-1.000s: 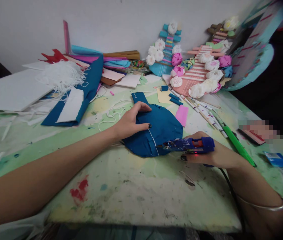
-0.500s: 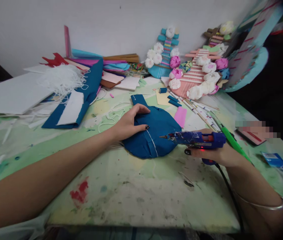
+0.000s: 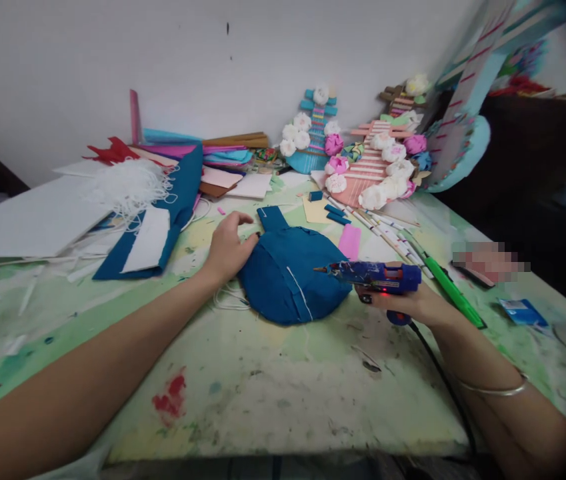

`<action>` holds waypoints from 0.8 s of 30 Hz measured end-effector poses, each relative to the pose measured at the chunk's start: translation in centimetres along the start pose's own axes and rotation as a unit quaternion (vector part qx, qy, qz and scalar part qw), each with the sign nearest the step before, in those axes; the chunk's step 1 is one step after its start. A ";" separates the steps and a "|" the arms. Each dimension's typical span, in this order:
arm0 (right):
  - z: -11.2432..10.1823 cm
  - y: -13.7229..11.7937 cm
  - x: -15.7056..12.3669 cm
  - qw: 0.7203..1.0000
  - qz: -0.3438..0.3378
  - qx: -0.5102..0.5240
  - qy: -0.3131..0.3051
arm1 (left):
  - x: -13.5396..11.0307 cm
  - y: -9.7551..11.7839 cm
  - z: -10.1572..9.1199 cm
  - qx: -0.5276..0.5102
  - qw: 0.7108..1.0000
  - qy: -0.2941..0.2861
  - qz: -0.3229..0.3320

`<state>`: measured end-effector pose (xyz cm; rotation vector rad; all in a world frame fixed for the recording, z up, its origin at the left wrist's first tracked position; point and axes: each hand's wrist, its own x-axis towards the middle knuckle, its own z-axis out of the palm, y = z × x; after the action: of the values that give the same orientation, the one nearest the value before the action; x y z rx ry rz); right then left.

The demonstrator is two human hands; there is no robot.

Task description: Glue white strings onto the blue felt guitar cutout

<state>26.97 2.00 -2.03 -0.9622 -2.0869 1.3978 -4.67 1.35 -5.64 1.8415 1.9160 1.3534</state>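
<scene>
A flat, rounded piece covered in dark blue paper (image 3: 273,270), with a short neck at its far side, lies in the middle of the table. One white string (image 3: 299,288) runs down its face. Beside its left edge is my left hand (image 3: 230,247), fingers curved apart and holding nothing; the thumb tip is at the edge, and I cannot tell whether it touches. Loose white cord (image 3: 230,298) lies just below that hand. My right hand (image 3: 417,303) grips a blue hot glue gun (image 3: 377,277), its red light on and its nozzle pointing left above the blue piece.
Blue paper (image 3: 187,180), tangled white string (image 3: 125,190) and white board (image 3: 27,207) are piled at left. Flower-decorated instrument models (image 3: 363,167) stand at the back. Striped sticks (image 3: 387,227), a green cutter (image 3: 445,283) and pink paper (image 3: 349,241) lie to the right. A cable (image 3: 443,373) trails from the glue gun.
My left hand has slid off the blue piece's face to its left edge. The glue gun stays over the right side in my right hand. The camera view has shifted.
</scene>
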 end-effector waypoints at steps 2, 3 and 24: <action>-0.1 0.2 0.0 1.000 -0.001 0.012 -0.001 | 0.4 -1.2 -0.3 0.099 0.994 0.001 -0.055; -0.2 0.3 0.0 1.000 -0.002 0.014 -0.012 | 0.6 -1.7 -0.4 0.138 0.988 -0.003 -0.072; 3.1 0.7 -16.8 0.828 0.196 -0.328 0.410 | 0.4 -1.0 -0.5 0.145 0.977 -0.137 -0.073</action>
<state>36.04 -12.39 -3.66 -1.9235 -1.6931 0.1935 -5.80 1.63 -5.85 1.8463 2.1327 0.7607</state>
